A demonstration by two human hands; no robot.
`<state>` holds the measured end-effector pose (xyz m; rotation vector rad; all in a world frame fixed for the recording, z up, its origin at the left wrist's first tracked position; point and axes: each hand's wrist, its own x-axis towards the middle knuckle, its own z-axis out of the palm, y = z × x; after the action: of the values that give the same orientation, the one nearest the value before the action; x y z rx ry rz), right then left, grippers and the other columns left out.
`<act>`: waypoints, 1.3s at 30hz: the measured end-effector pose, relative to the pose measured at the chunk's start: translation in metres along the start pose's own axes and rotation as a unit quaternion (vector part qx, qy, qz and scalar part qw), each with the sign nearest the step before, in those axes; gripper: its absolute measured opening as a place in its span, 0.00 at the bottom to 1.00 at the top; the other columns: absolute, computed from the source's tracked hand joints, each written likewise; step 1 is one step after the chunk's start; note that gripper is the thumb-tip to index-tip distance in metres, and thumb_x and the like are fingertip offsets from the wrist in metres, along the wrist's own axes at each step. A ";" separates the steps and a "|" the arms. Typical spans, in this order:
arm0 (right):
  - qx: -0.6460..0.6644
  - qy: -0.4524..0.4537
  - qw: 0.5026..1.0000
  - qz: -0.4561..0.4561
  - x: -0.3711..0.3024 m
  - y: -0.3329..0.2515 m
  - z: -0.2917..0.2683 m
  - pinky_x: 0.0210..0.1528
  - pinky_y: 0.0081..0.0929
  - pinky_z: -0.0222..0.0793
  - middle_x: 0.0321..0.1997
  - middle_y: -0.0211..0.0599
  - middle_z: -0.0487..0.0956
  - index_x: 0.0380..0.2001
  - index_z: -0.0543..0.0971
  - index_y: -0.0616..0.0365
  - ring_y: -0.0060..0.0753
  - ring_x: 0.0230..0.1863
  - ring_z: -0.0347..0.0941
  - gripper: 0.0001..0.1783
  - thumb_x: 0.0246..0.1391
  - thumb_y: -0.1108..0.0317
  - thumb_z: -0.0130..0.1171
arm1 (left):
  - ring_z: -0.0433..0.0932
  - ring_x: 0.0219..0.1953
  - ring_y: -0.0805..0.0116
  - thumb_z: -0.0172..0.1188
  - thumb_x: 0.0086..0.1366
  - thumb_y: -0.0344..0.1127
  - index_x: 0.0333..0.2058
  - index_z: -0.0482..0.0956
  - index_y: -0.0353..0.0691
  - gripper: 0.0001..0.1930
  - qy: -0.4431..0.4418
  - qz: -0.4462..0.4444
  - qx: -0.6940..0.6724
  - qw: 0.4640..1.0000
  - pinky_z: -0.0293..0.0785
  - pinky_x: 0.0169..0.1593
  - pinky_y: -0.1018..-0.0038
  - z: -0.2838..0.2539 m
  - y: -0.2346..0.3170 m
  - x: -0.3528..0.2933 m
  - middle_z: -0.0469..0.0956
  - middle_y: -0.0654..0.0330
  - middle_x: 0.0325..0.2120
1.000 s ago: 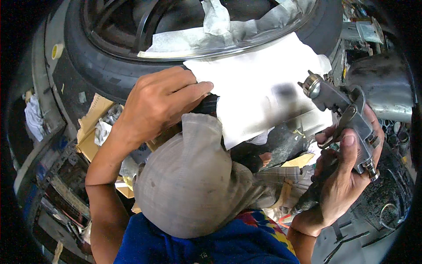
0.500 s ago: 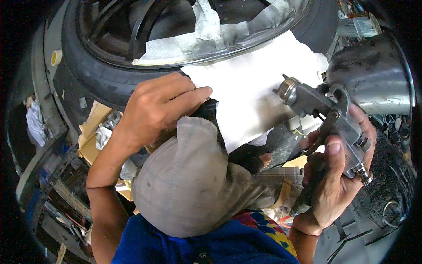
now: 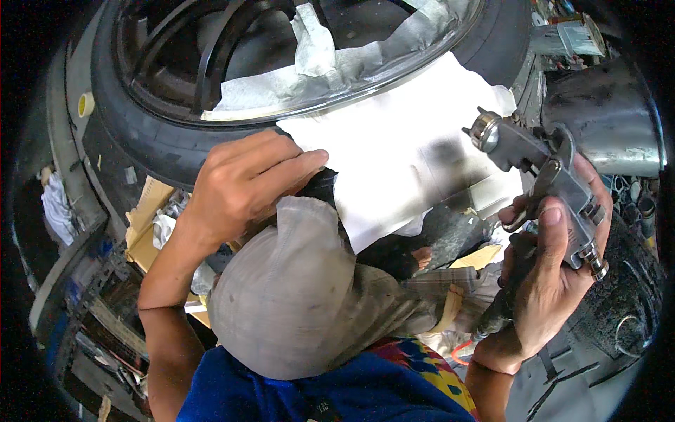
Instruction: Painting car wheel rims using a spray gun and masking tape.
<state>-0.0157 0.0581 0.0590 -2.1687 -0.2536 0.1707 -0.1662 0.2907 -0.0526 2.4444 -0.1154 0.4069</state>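
Note:
A black tyre [image 3: 155, 141] on a dark spoked wheel fills the top of the view. Crumpled masking paper [image 3: 330, 67] lines the rim. A white paper sheet [image 3: 394, 162] with a dark smudge drapes over the tyre's near side. My left hand [image 3: 246, 186] presses flat on the tyre at that sheet's left edge. My right hand [image 3: 548, 281] grips a metal spray gun [image 3: 541, 176], nozzle pointing left at the sheet, with a metal cup [image 3: 605, 119] above it. A grey cap brim [image 3: 295, 295] hides part of the lower middle.
Cardboard pieces [image 3: 148, 225] and white rags [image 3: 56, 207] lie on the ground at the left. A roll of yellow tape [image 3: 86, 104] sits at the upper left. Dark grimy equipment and hoses [image 3: 626, 309] crowd the right side.
The spray gun has shifted left and upward in the view, closer to the white sheet. My left hand has stayed on the tyre at the sheet's edge.

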 end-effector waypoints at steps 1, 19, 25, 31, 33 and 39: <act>-0.001 0.013 1.000 -0.003 0.001 0.000 0.000 0.15 0.08 0.50 0.26 0.36 0.81 0.61 0.73 0.59 0.07 0.14 0.62 0.25 0.68 0.56 0.60 | 0.77 0.26 0.63 0.69 0.44 0.23 0.43 0.85 0.35 0.22 0.001 0.000 -0.001 1.000 0.74 0.28 0.68 0.000 0.000 -0.001 0.75 0.60 0.25; -0.040 -0.024 0.998 -0.040 0.022 0.002 -0.011 0.12 0.10 0.51 0.27 0.39 0.83 0.64 0.71 0.61 0.10 0.13 0.66 0.24 0.71 0.61 0.57 | 0.78 0.25 0.65 0.69 0.48 0.25 0.44 0.86 0.35 0.21 0.035 0.029 -0.034 0.998 0.74 0.27 0.70 0.019 -0.004 0.007 0.76 0.60 0.25; -0.052 0.020 0.996 -0.064 0.034 0.002 -0.013 0.12 0.10 0.53 0.27 0.37 0.84 0.63 0.73 0.59 0.10 0.12 0.65 0.24 0.71 0.58 0.56 | 0.77 0.25 0.66 0.70 0.50 0.25 0.45 0.85 0.35 0.20 0.042 0.045 -0.031 0.998 0.74 0.26 0.70 0.027 -0.004 0.018 0.74 0.61 0.24; -0.078 0.025 0.993 -0.081 0.032 0.003 -0.014 0.13 0.09 0.53 0.27 0.36 0.83 0.63 0.73 0.58 0.08 0.13 0.65 0.24 0.69 0.57 0.58 | 0.78 0.25 0.66 0.69 0.51 0.25 0.46 0.85 0.36 0.20 0.049 0.055 -0.035 0.997 0.76 0.27 0.70 0.031 -0.002 0.025 0.76 0.61 0.25; -0.056 0.010 0.996 -0.065 0.030 0.002 -0.011 0.13 0.09 0.53 0.27 0.36 0.83 0.62 0.73 0.58 0.08 0.14 0.65 0.24 0.69 0.58 0.58 | 0.78 0.25 0.66 0.69 0.51 0.25 0.46 0.84 0.36 0.20 0.045 0.056 -0.030 0.997 0.76 0.27 0.70 0.030 -0.002 0.026 0.76 0.61 0.25; -0.047 -0.034 0.997 -0.043 0.019 -0.002 -0.011 0.13 0.09 0.54 0.27 0.37 0.82 0.62 0.72 0.61 0.09 0.15 0.66 0.25 0.68 0.60 0.60 | 0.78 0.25 0.66 0.69 0.52 0.26 0.46 0.84 0.36 0.20 0.033 0.042 -0.046 0.998 0.76 0.27 0.70 0.029 -0.002 0.027 0.76 0.61 0.25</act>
<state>0.0050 0.0555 0.0661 -2.2439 -0.4003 0.1886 -0.1332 0.2748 -0.0662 2.3384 -0.2043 0.5070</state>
